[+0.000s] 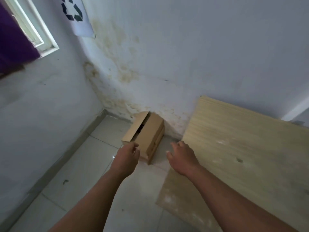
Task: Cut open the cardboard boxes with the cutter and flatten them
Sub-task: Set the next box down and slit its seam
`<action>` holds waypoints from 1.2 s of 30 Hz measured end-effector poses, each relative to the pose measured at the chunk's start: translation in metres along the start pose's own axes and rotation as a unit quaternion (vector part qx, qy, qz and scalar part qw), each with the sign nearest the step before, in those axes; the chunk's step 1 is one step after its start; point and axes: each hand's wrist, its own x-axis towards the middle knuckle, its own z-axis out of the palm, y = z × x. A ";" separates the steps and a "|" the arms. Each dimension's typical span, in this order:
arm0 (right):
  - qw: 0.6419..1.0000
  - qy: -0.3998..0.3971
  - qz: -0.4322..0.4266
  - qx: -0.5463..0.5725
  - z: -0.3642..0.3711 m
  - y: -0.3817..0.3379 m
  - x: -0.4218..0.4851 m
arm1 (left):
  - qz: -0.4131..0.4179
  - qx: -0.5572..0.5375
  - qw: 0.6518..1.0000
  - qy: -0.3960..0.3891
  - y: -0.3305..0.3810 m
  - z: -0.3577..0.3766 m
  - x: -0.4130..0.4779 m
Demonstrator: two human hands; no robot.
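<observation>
— Head view: stained white wall (184, 47), tiled floor (100, 164), pale wooden board (242, 148) at right.
— And the cardboard box (150, 136)?
— On the floor in the corner, by the wall, top flap ajar.
— Hands?
— Left hand (127, 158) loosely curled, empty, at the box's near corner; right hand (182, 156) spread, empty, nearby.

One left hand (127, 159) and one right hand (183, 158), one wooden board (242, 148), one poster (78, 17), one cardboard box (148, 136), perhaps two stacked.
</observation>
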 end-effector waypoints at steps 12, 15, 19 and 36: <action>0.995 -0.055 0.068 0.040 0.073 -0.085 0.086 | -0.058 0.053 0.992 -0.096 -0.131 -0.042 0.101; 0.992 -0.087 0.080 0.040 0.096 -0.091 0.128 | -0.062 0.053 0.991 -0.111 -0.146 -0.032 0.131; 0.983 -0.145 0.107 0.045 0.131 -0.095 0.182 | -0.066 0.052 0.986 -0.142 -0.180 -0.010 0.177; 0.977 -0.036 0.153 0.147 0.397 -0.036 0.348 | 0.041 0.122 0.955 -0.265 -0.397 0.166 0.412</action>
